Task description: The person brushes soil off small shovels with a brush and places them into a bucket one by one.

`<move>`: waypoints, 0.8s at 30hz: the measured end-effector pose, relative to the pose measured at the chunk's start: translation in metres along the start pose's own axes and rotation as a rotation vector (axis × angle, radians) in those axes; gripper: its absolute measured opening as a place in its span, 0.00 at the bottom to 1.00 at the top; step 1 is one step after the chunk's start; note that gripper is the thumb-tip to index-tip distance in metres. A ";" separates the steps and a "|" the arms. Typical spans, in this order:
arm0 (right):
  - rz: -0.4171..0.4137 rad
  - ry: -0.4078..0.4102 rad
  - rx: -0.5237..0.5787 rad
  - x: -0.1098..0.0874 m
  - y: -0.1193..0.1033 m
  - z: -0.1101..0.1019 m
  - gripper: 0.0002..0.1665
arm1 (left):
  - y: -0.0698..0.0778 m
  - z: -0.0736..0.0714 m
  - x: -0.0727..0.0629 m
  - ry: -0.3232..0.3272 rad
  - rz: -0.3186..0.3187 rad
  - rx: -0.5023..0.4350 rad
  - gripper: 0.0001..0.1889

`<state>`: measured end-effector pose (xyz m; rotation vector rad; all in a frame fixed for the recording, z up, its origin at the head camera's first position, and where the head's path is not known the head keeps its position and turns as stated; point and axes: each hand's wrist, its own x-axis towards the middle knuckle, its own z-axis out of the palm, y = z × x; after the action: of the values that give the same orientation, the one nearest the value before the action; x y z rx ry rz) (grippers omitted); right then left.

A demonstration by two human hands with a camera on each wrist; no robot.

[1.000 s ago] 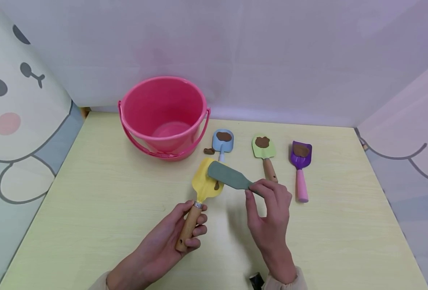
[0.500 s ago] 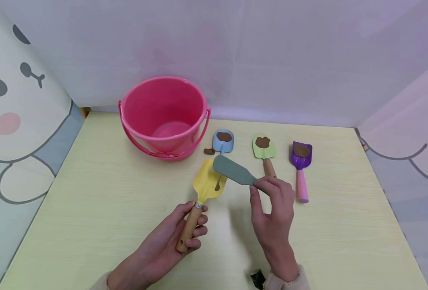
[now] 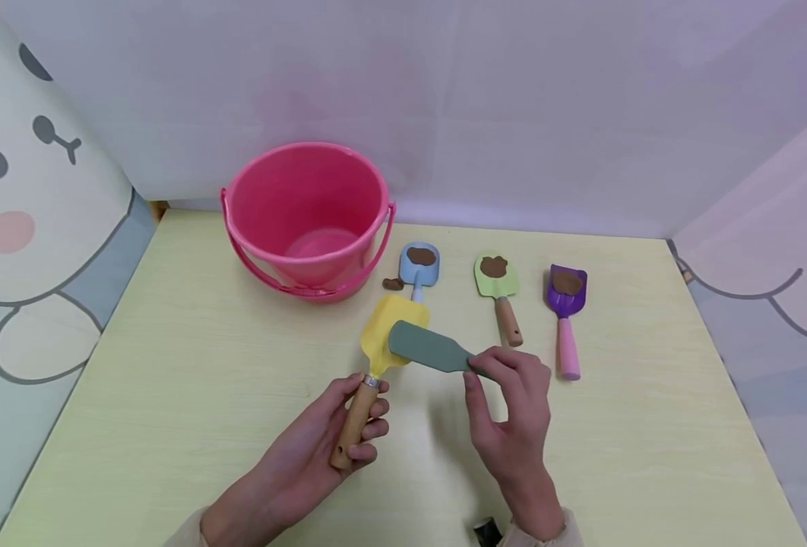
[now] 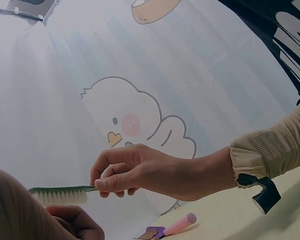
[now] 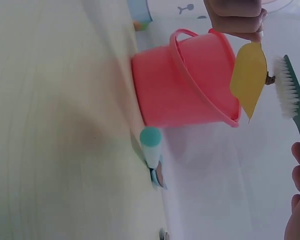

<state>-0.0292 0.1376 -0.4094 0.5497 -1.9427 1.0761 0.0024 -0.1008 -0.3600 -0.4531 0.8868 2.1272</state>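
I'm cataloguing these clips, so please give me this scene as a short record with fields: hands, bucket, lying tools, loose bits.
Left hand: holds yellow trowel by its wooden handle
Right hand: pinches green brush, bristles facing the yellow blade
Bucket: pink, upright, handle lowered in front
Lying tools: blue shovel, light-green shovel, purple shovel, each with brown on its blade
Loose bits: brown lump beside the blue shovel
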 end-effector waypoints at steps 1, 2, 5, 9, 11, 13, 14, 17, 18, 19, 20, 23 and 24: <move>-0.005 -0.003 0.005 -0.001 0.001 0.000 0.18 | 0.000 0.000 0.000 -0.002 0.001 0.000 0.25; -0.008 -0.007 0.010 -0.001 0.001 0.000 0.18 | 0.000 0.000 0.000 -0.003 0.001 -0.001 0.25; -0.012 -0.023 0.014 -0.003 0.003 0.000 0.17 | 0.001 0.001 -0.001 -0.005 0.003 -0.005 0.24; -0.006 -0.045 -0.005 -0.006 0.005 0.000 0.14 | 0.002 0.002 -0.002 0.008 0.009 -0.002 0.24; 0.004 -0.063 -0.017 -0.008 0.005 -0.001 0.11 | 0.003 0.003 -0.002 0.011 0.015 -0.001 0.24; 0.014 -0.079 -0.028 -0.008 0.006 -0.001 0.07 | 0.004 0.003 -0.002 0.011 0.018 -0.003 0.24; 0.019 -0.088 -0.033 -0.008 0.006 -0.001 0.05 | 0.004 0.003 -0.002 0.005 0.017 -0.005 0.24; 0.031 -0.107 -0.053 -0.008 0.006 -0.002 0.06 | 0.004 0.002 -0.002 -0.006 0.001 -0.015 0.24; 0.036 -0.109 -0.059 -0.007 0.006 -0.002 0.06 | 0.004 0.002 -0.002 -0.010 -0.004 -0.017 0.24; 0.042 -0.110 -0.066 -0.007 0.006 -0.003 0.06 | 0.003 0.002 -0.002 -0.014 -0.009 -0.019 0.24; 0.046 -0.107 -0.073 -0.007 0.006 -0.003 0.06 | 0.003 0.002 -0.002 -0.015 -0.013 -0.020 0.25; 0.067 -0.110 -0.071 -0.006 0.005 -0.003 0.12 | 0.002 0.002 -0.002 -0.012 -0.019 -0.019 0.25; 0.076 -0.114 -0.068 -0.005 0.005 -0.003 0.15 | 0.002 0.002 -0.001 -0.009 -0.020 -0.019 0.26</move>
<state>-0.0279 0.1428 -0.4150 0.5139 -2.1065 1.0412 0.0015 -0.1014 -0.3571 -0.4594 0.8540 2.1197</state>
